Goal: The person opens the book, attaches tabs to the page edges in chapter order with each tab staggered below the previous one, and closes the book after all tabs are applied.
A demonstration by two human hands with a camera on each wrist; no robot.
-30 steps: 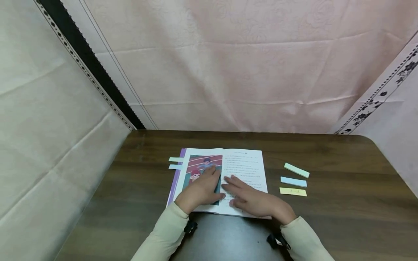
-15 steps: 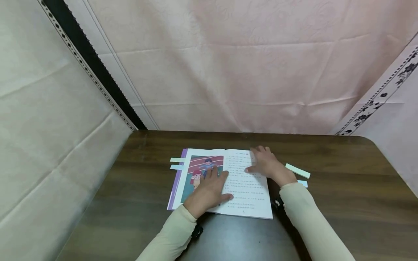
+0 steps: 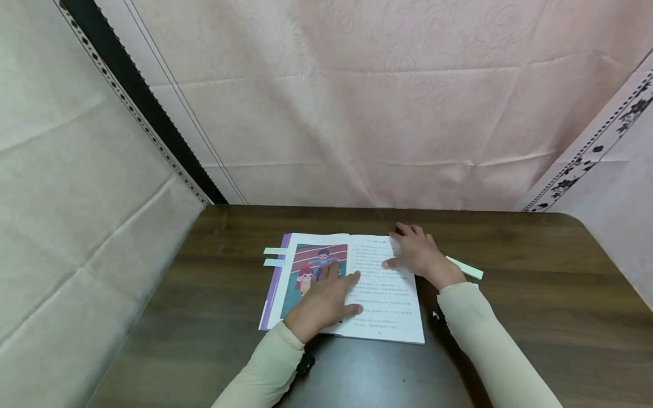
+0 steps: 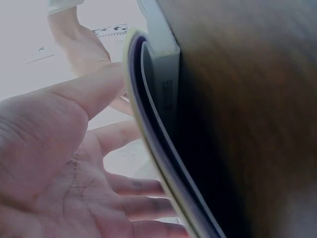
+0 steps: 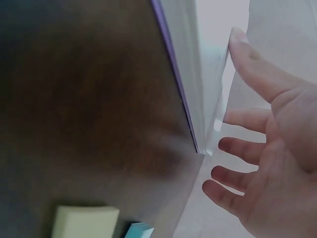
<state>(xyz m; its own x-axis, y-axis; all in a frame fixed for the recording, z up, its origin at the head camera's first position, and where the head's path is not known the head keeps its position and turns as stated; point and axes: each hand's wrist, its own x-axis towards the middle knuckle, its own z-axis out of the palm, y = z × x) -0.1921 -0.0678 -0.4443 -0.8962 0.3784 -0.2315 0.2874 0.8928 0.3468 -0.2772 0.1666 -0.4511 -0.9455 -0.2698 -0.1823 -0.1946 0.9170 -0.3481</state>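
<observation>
An open book [image 3: 382, 294] lies on the table, a colour picture on its left page and lines of text on its right. My left hand [image 3: 322, 300] rests with spread fingers on the left page, its thumb reaching past the fold. At the upper right corner of the right page is my right hand [image 3: 419, 254]; its thumb touches the page while the other fingers extend around the corner. In the right wrist view the right hand's fingers [image 5: 242, 151] are loosely extended beside the page edge. Two sticky tabs, green [image 3: 275, 251] and blue [image 3: 274, 262], jut from the book's left side.
A green sticky-note pad [image 3: 465, 268] lies right of the book, partly behind the right arm. A yellow pad [image 5: 85, 222] and a blue pad [image 5: 139, 231] show in the right wrist view. Pale cloth [image 3: 357, 113] hangs behind the wooden table [image 3: 551, 283].
My right hand has gone from the lower part of the right page up to its top right corner, its arm now covering some pads. The left hand has shifted slightly right.
</observation>
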